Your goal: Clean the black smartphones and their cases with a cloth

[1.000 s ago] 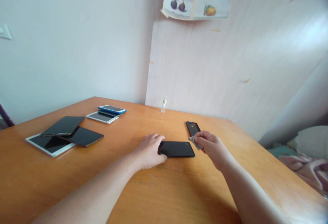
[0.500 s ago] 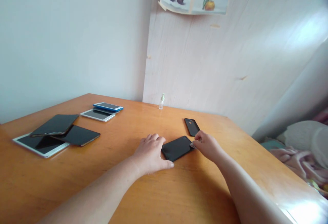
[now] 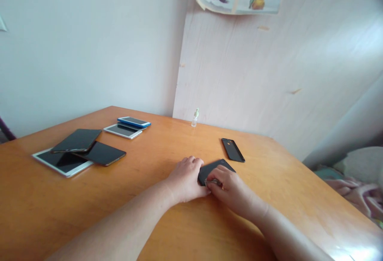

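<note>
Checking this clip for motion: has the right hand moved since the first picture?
Yes. Judged against the small bottle on the table, the right hand has moved left and nearer the camera.

- Bare left hand [image 3: 186, 179], with softly rounded knuckles.
- Faint crease across the left wrist [image 3: 170, 194], just behind that hand.
- Smooth, bare left forearm [image 3: 128, 223], broadening away from the hand.
- Bare right hand [image 3: 230, 191], similarly rounded.
- Smooth, bare right forearm [image 3: 285, 229] behind it, with a fine crease at the right wrist [image 3: 262, 212].
</note>
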A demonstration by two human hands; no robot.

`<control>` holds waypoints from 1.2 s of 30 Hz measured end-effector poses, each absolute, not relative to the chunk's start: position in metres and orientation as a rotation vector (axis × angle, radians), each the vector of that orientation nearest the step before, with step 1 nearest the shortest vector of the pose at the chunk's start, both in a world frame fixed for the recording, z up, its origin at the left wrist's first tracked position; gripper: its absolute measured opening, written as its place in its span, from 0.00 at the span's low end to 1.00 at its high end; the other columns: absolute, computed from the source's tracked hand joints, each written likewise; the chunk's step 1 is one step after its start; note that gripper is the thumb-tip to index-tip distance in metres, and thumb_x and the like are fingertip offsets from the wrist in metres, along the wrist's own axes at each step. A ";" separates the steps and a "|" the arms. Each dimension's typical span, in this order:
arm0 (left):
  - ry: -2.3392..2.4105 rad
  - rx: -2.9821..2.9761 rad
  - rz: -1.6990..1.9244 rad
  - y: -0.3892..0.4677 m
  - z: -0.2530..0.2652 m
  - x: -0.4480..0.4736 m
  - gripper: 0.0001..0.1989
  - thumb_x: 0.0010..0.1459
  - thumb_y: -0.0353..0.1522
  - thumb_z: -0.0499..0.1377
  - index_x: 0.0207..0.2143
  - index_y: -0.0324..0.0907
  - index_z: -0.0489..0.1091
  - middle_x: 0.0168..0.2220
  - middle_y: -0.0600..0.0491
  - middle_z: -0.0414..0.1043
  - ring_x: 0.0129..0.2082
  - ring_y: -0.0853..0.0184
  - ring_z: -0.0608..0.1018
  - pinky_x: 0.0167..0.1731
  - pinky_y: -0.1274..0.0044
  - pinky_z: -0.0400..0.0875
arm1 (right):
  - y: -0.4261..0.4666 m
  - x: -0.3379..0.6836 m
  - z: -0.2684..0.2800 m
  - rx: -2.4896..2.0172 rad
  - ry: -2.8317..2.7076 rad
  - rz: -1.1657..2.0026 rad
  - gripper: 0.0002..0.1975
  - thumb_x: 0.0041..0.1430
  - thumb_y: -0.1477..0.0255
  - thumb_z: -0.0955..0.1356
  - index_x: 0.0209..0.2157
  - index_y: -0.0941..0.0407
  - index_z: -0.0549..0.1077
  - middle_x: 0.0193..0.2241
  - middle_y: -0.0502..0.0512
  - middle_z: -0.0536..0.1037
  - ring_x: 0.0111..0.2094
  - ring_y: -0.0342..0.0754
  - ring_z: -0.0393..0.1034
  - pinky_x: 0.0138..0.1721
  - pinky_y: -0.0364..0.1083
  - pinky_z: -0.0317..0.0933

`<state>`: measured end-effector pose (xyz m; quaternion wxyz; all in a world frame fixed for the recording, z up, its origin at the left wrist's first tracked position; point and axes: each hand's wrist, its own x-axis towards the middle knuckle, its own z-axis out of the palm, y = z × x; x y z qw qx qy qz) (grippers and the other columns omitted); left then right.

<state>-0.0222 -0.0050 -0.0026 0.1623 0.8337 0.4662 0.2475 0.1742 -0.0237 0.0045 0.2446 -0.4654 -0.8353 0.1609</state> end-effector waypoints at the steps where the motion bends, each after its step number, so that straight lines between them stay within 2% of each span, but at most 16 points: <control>1: 1.324 2.374 0.703 -0.005 -0.002 -0.022 0.27 0.41 0.43 0.66 0.44 0.42 0.67 0.43 0.45 0.69 0.45 0.52 0.72 0.44 0.67 0.66 | -0.019 0.180 0.004 -1.332 -2.270 0.402 0.04 0.54 0.76 0.66 0.31 0.54 0.74 0.31 0.52 0.72 0.31 0.45 0.66 0.33 0.44 0.56; 7: 1.322 2.379 0.709 -0.005 -0.003 -0.021 0.27 0.40 0.43 0.67 0.43 0.43 0.67 0.44 0.44 0.69 0.45 0.52 0.71 0.44 0.67 0.66 | 0.011 0.223 0.004 -1.824 -2.083 0.043 0.05 0.56 0.75 0.65 0.29 0.57 0.72 0.30 0.56 0.71 0.33 0.48 0.66 0.35 0.46 0.55; 14: 1.341 2.397 0.726 -0.005 -0.007 -0.019 0.27 0.41 0.41 0.66 0.44 0.42 0.66 0.43 0.44 0.70 0.45 0.51 0.72 0.43 0.66 0.66 | -0.025 0.168 0.004 -1.239 -2.304 0.404 0.09 0.58 0.76 0.64 0.34 0.52 0.76 0.34 0.54 0.73 0.34 0.47 0.68 0.36 0.45 0.59; 16: 1.355 2.401 0.722 -0.005 -0.006 -0.019 0.27 0.41 0.41 0.65 0.44 0.42 0.66 0.43 0.44 0.70 0.44 0.51 0.72 0.43 0.66 0.66 | -0.020 0.172 0.002 -1.268 -2.297 0.369 0.09 0.59 0.75 0.64 0.35 0.52 0.77 0.34 0.54 0.73 0.34 0.47 0.68 0.36 0.45 0.60; 19: 1.356 2.402 0.699 -0.005 -0.005 -0.019 0.27 0.40 0.42 0.66 0.43 0.42 0.66 0.43 0.43 0.70 0.45 0.51 0.72 0.44 0.65 0.66 | 0.000 0.198 -0.001 -1.592 -2.181 0.141 0.09 0.60 0.72 0.64 0.36 0.54 0.77 0.33 0.56 0.72 0.33 0.48 0.68 0.35 0.46 0.59; 22: 1.339 2.404 0.691 -0.004 -0.005 -0.018 0.29 0.40 0.41 0.66 0.45 0.41 0.66 0.44 0.43 0.70 0.46 0.51 0.72 0.46 0.65 0.66 | 0.008 0.209 0.000 -1.738 -2.138 -0.042 0.11 0.61 0.72 0.63 0.36 0.56 0.78 0.33 0.58 0.73 0.37 0.51 0.68 0.38 0.48 0.59; 27: 1.357 2.403 0.722 -0.003 -0.012 -0.017 0.33 0.40 0.40 0.65 0.50 0.41 0.63 0.46 0.44 0.70 0.47 0.51 0.72 0.46 0.66 0.66 | -0.021 0.167 0.010 -1.306 -2.451 0.138 0.15 0.63 0.75 0.61 0.44 0.50 0.77 0.38 0.54 0.75 0.40 0.48 0.67 0.43 0.46 0.60; 29: 1.348 2.407 0.752 -0.002 -0.014 -0.017 0.34 0.40 0.40 0.64 0.51 0.41 0.62 0.46 0.44 0.70 0.47 0.52 0.72 0.47 0.66 0.67 | -0.024 0.159 0.011 -1.246 -2.518 0.118 0.16 0.63 0.76 0.61 0.45 0.48 0.76 0.39 0.53 0.76 0.42 0.48 0.67 0.45 0.47 0.59; 36: 1.332 2.352 0.737 0.001 -0.018 -0.016 0.43 0.38 0.41 0.66 0.56 0.38 0.58 0.49 0.41 0.68 0.49 0.49 0.71 0.49 0.62 0.66 | 0.008 0.197 0.004 -1.810 -2.255 -0.225 0.16 0.63 0.72 0.61 0.46 0.48 0.77 0.43 0.56 0.78 0.46 0.56 0.66 0.46 0.53 0.59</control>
